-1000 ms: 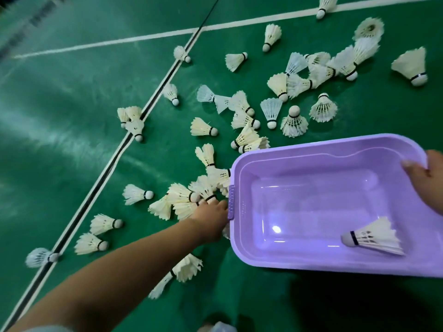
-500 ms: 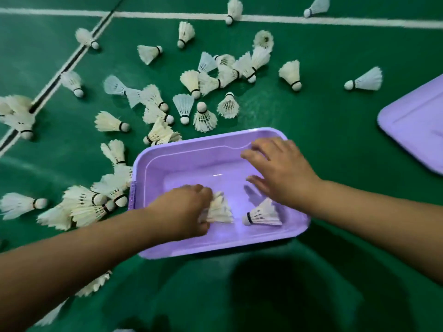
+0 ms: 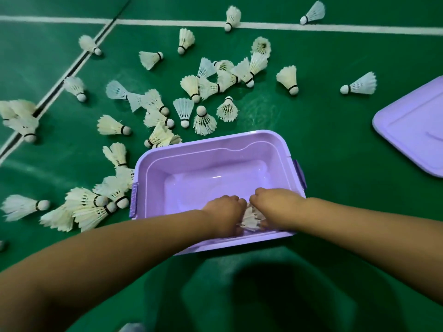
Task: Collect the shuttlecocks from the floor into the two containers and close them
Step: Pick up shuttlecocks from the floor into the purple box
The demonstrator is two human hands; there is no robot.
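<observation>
Both hands (image 3: 225, 215) in purple container (image 3: 211, 149)

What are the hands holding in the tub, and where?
Both hands, left hand and right hand, grip shuttlecocks by the feather skirts; corks hidden.

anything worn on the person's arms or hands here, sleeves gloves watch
Nothing worn shows: the left hand and right hand are bare, without gloves, rings or a watch, and both forearms are uncovered to the frame edge, with no sleeve in view.
</observation>
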